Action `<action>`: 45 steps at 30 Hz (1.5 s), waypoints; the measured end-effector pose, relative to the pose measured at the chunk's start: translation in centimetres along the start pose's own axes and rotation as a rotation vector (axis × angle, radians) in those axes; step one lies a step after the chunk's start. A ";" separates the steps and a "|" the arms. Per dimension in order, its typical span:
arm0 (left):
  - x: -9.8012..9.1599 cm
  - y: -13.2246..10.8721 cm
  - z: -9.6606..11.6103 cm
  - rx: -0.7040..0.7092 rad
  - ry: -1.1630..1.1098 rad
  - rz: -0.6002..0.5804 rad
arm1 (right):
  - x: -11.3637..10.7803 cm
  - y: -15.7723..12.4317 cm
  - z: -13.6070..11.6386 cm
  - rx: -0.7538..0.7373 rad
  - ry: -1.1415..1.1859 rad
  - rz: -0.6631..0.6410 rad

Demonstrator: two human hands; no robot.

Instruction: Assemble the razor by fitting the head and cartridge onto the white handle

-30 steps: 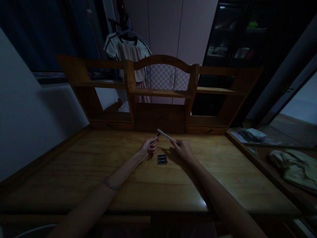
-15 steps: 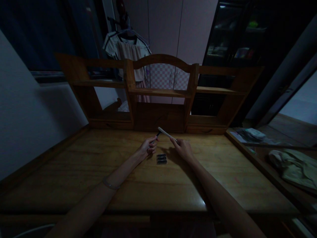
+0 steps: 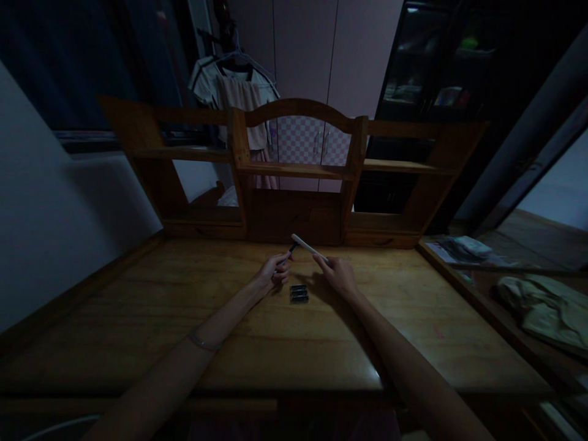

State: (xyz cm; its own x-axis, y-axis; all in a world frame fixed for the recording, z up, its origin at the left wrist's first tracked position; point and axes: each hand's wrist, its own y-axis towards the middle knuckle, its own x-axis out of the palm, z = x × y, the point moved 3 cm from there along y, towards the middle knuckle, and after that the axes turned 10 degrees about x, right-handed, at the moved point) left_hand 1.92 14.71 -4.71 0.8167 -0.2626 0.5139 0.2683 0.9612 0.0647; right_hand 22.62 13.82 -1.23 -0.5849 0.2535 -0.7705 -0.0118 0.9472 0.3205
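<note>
My left hand (image 3: 274,271) is closed around the handle of a razor (image 3: 293,247), its dark neck and head pointing up and to the right. My right hand (image 3: 339,274) grips a white toothbrush (image 3: 309,246), which slants up to the left. The brush end meets the razor's head, or lies just over it; the dim light hides any bristles. Below and between both hands, a small clear pack (image 3: 299,294) with three dark pieces, which look like razor cartridges, lies flat on the wooden desk (image 3: 220,343).
A wooden shelf unit (image 3: 298,170) stands along the desk's back edge. To the right, a lower surface carries a plastic-wrapped item (image 3: 471,246) and folded pale cloth (image 3: 542,303). A wall (image 3: 82,245) borders the left side. Clothes (image 3: 239,98) hang behind the shelf.
Both hands keep their grips and nearly the same places. The toothbrush tip has shifted very slightly left against the razor head. The whole view has moved a little.
</note>
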 end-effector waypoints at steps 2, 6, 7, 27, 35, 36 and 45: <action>-0.1 0.0 0.0 -0.004 0.001 0.004 | 0.0 0.1 0.2 0.009 -0.018 0.023; -0.2 0.1 -0.2 0.004 -0.005 0.006 | 0.1 0.1 0.3 -0.013 -0.034 0.058; -0.2 0.1 -0.2 0.010 -0.006 0.006 | 0.1 0.0 0.3 -0.018 -0.037 0.064; -0.3 0.2 -0.2 0.019 0.008 -0.028 | 0.2 0.1 0.2 -0.004 -0.061 0.038; -0.3 0.2 -0.3 0.025 0.019 -0.035 | 0.4 0.1 0.3 -0.017 -0.078 0.026; -0.3 0.2 -0.3 0.022 0.020 -0.028 | 0.4 0.1 0.3 -0.015 -0.077 0.026; 0.1 -0.2 0.0 0.014 0.007 0.006 | 0.2 0.0 0.0 0.015 -0.088 0.000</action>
State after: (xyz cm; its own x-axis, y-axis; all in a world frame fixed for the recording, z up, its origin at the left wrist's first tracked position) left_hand 1.94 14.54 -4.70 0.8217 -0.2571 0.5086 0.2563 0.9638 0.0731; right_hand 22.52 13.88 -1.41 -0.5114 0.2689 -0.8162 0.0007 0.9499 0.3125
